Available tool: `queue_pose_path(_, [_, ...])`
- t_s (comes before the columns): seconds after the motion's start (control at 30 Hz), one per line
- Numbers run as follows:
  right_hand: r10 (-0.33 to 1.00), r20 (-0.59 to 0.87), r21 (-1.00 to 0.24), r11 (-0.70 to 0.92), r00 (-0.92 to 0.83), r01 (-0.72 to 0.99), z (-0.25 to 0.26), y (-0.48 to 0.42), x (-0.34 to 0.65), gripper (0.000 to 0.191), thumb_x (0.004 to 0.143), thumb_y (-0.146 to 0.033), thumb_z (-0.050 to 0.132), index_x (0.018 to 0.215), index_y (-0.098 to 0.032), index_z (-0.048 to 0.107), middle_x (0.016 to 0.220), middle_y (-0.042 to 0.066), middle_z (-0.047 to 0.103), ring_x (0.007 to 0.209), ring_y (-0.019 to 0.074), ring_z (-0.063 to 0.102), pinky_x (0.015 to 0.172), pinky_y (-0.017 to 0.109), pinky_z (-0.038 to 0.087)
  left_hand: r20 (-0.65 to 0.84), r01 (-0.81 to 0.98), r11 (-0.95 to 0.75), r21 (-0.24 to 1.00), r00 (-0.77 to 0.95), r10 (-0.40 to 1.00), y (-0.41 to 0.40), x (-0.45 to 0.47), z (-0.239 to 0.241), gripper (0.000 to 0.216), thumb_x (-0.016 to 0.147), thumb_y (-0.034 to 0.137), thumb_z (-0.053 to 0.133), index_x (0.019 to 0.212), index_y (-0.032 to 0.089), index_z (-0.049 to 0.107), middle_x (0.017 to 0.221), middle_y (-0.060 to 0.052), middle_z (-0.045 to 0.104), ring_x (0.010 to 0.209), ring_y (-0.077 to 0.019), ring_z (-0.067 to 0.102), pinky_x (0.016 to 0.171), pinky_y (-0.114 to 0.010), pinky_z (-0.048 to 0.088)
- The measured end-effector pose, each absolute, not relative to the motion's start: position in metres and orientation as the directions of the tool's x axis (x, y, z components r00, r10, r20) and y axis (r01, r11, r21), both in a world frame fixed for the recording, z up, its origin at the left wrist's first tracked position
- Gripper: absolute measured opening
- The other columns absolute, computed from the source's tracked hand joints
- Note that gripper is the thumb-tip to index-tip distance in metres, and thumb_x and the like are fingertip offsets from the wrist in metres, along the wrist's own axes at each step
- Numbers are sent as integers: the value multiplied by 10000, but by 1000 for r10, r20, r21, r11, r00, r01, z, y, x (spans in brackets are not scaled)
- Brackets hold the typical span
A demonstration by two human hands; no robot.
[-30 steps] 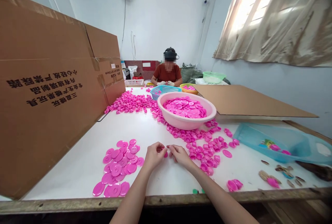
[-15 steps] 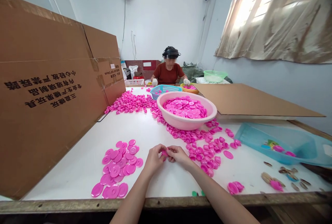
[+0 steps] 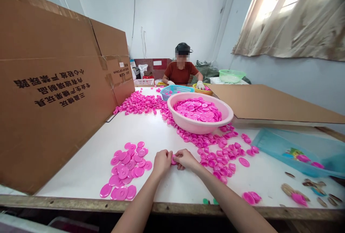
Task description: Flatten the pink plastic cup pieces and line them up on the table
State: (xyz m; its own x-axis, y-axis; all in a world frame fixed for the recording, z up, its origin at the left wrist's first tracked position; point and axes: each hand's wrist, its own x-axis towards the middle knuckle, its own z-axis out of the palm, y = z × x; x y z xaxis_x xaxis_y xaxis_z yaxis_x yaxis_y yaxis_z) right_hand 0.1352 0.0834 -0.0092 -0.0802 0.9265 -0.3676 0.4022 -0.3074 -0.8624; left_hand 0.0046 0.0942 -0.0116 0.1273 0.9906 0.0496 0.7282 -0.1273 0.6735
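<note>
Over the white table (image 3: 142, 125), my left hand (image 3: 162, 161) and my right hand (image 3: 185, 158) meet with fingers pinched on one small pink plastic piece (image 3: 174, 159). The fingers hide most of it, so its exact shape is unclear. Left of my hands lies a loose pile of pink plastic discs (image 3: 124, 172), like little saucers. To the right are many small pink toy cups (image 3: 221, 157), scattered up to a pink basin (image 3: 201, 128) heaped with more discs (image 3: 198, 109).
Along the left stands a large cardboard box (image 3: 59, 118). A flat cardboard sheet (image 3: 269, 103) and a clear blue tray (image 3: 285, 139) are at right, near seed shells (image 3: 320, 200). Across the table a gloved co-worker (image 3: 181, 73) sits behind a blue basket (image 3: 179, 89) and yellow bowl (image 3: 202, 91).
My view has swung slightly left. Both my hands stay together on the pink piece, the left fingers now more upright. The co-worker's gloved hand has moved to the yellow bowl's rim.
</note>
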Motion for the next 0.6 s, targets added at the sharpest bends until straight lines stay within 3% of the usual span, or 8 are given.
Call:
queue_pose_path(0.13, [859,-501,-813,-426,-104,397,-1,91,137,159,659,-246,623,670,-140,504,474,21,583,463,143,597,407,204,481,97,813,-146,563,110,989,109,19,-8,327,784,403,392,697,153,584,717,-111,596,732,-224,538,653,-299,342])
queue_pose_path(0.27, [806,-534,-837,-459,-256,299,2,97,147,165,670,-249,629,690,-130,515,508,29,608,535,131,625,465,175,501,150,894,-216,392,170,974,115,25,-7,245,809,324,361,891,182,543,923,-98,537,900,-242,457,738,-340,318])
queue_pose_path(0.47, [719,-619,-764,-458,-316,455,0,113,150,257,585,-245,702,621,-139,471,432,12,585,436,137,595,389,178,474,44,905,-195,379,193,980,114,25,-11,246,823,325,333,939,196,507,967,-92,474,918,-235,406,751,-350,292])
queue_pose_path(0.6, [706,-600,-789,-444,-376,425,-8,116,155,280,600,-339,683,604,-124,503,478,12,602,418,111,582,399,177,477,57,896,-181,405,173,983,114,26,-11,243,828,316,321,940,211,509,976,-86,474,912,-228,401,747,-341,280])
